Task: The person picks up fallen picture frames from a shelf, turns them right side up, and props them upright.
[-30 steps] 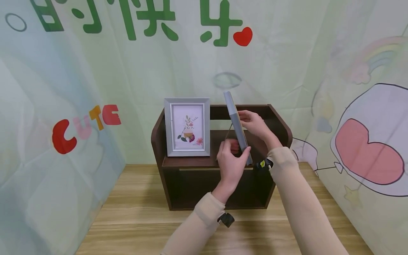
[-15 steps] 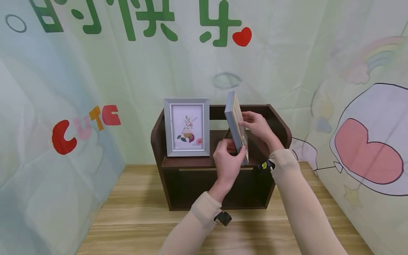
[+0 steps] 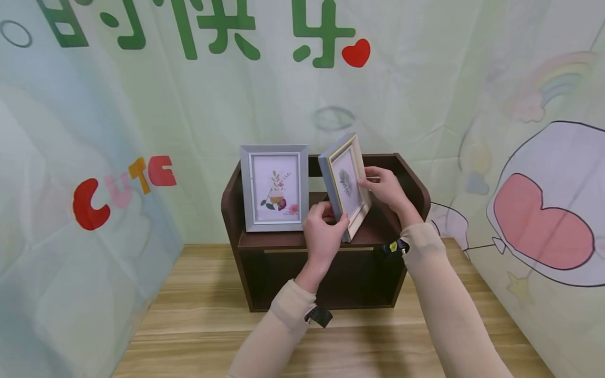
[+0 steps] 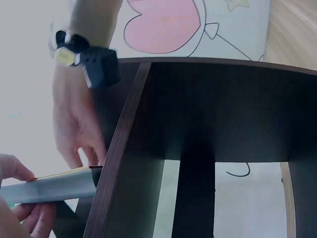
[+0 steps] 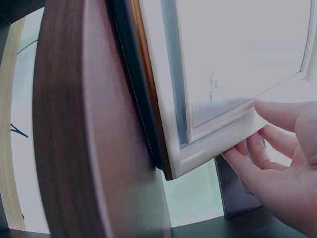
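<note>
Both hands hold a picture frame (image 3: 348,184) with a pale front, blue-grey sides and a leaf print, tilted and angled over the right part of the shelf. My left hand (image 3: 323,228) pinches its lower left edge, thumb on the front and fingers behind. The right hand (image 3: 385,188) grips the right edge; in the right wrist view that hand (image 5: 282,153) has its thumb on the front border and fingers underneath. From the left wrist, the frame's grey side (image 4: 54,184) shows near the shelf board's edge. A second picture frame (image 3: 275,188), grey with a flower print, stands upright at the left.
The dark brown two-level shelf (image 3: 279,241) stands on a wood-grain table (image 3: 189,325), with raised side panels and an open lower compartment. Printed fabric (image 3: 406,89) hangs behind and on both sides.
The held picture frame has turned from nearly edge-on until its leaf print shows. My left hand has shifted left with its edge; the right hand keeps its hold. The grey frame stays standing.
</note>
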### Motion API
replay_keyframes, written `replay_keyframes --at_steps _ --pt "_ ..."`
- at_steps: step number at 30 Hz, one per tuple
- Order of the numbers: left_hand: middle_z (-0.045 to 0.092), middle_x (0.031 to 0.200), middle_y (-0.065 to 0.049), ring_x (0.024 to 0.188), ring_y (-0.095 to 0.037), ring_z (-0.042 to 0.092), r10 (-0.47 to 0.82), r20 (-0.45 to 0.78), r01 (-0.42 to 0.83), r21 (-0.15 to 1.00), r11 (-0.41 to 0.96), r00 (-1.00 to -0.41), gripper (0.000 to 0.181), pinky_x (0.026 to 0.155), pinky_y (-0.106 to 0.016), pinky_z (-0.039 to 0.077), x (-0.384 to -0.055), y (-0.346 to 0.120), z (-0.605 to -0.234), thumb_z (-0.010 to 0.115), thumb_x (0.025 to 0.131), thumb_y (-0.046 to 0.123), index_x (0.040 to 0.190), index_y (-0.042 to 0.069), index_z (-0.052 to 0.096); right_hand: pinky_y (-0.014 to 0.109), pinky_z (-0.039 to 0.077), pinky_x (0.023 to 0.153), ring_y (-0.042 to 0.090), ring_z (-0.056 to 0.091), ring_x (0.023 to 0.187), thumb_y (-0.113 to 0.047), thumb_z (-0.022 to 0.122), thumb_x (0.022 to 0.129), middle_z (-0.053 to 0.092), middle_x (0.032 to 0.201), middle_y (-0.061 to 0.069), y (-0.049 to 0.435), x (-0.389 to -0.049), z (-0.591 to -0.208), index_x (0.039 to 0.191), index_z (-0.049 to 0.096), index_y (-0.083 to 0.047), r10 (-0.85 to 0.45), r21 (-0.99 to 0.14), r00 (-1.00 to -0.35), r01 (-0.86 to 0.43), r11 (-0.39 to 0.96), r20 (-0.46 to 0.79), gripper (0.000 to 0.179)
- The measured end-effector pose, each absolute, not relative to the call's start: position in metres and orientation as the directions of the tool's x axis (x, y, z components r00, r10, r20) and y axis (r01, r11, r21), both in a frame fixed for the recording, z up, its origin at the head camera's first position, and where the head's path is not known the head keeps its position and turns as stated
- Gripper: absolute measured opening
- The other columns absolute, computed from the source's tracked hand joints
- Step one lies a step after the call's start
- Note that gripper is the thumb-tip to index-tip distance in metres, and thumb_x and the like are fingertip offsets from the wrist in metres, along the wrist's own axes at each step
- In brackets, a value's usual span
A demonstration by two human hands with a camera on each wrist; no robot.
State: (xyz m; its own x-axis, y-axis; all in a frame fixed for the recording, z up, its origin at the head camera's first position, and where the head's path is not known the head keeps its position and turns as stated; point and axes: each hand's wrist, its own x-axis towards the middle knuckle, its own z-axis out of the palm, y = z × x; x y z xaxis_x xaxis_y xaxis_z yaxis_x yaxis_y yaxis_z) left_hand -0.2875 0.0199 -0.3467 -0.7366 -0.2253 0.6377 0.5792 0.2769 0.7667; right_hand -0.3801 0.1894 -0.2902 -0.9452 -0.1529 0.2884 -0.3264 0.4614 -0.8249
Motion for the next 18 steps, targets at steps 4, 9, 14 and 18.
replay_keyframes --at_steps 4,9,14,18 --pt "0.064 0.086 -0.011 0.071 -0.019 0.065 -0.200 0.614 0.565 0.785 0.254 -0.764 0.017 0.065 -0.026 0.057 -0.291 0.012 -0.344 0.072 0.078 0.008 0.093 0.001 0.068 0.050 0.046 0.098 0.037 0.054 0.115 -0.014 0.060 0.093 0.054 0.130 0.024 0.191 -0.378 -0.290 0.130 0.052 0.004 -0.146 -0.840 -0.952 -0.307 0.447 0.271 0.042" --pt "0.067 0.087 -0.012 0.070 -0.019 0.067 -0.176 0.586 0.537 0.803 0.259 -0.791 0.017 0.064 -0.028 0.057 -0.294 0.003 -0.340 0.070 0.079 0.009 0.094 0.001 0.069 0.048 0.045 0.098 0.035 0.053 0.114 -0.014 0.060 0.093 0.055 0.129 0.025 0.194 -0.377 -0.291 0.129 0.052 0.006 -0.137 -0.841 -0.955 -0.295 0.454 0.262 0.042" --pt "0.069 0.090 -0.012 0.074 -0.021 0.068 -0.146 0.564 0.519 0.815 0.258 -0.813 0.019 0.066 -0.030 0.058 -0.295 -0.005 -0.338 0.069 0.081 0.010 0.098 0.002 0.070 0.050 0.045 0.099 0.037 0.050 0.120 -0.013 0.059 0.093 0.052 0.131 0.025 0.196 -0.373 -0.290 0.130 0.050 0.005 -0.125 -0.836 -0.963 -0.269 0.479 0.238 0.042" --pt "0.071 0.092 -0.012 0.079 -0.021 0.069 -0.134 0.556 0.513 0.819 0.257 -0.821 0.022 0.070 -0.030 0.058 -0.296 -0.010 -0.341 0.070 0.082 0.013 0.102 0.003 0.070 0.050 0.045 0.100 0.038 0.048 0.125 -0.015 0.059 0.093 0.048 0.136 0.023 0.199 -0.368 -0.292 0.133 0.047 0.003 -0.099 -0.819 -0.971 -0.238 0.522 0.220 0.045"
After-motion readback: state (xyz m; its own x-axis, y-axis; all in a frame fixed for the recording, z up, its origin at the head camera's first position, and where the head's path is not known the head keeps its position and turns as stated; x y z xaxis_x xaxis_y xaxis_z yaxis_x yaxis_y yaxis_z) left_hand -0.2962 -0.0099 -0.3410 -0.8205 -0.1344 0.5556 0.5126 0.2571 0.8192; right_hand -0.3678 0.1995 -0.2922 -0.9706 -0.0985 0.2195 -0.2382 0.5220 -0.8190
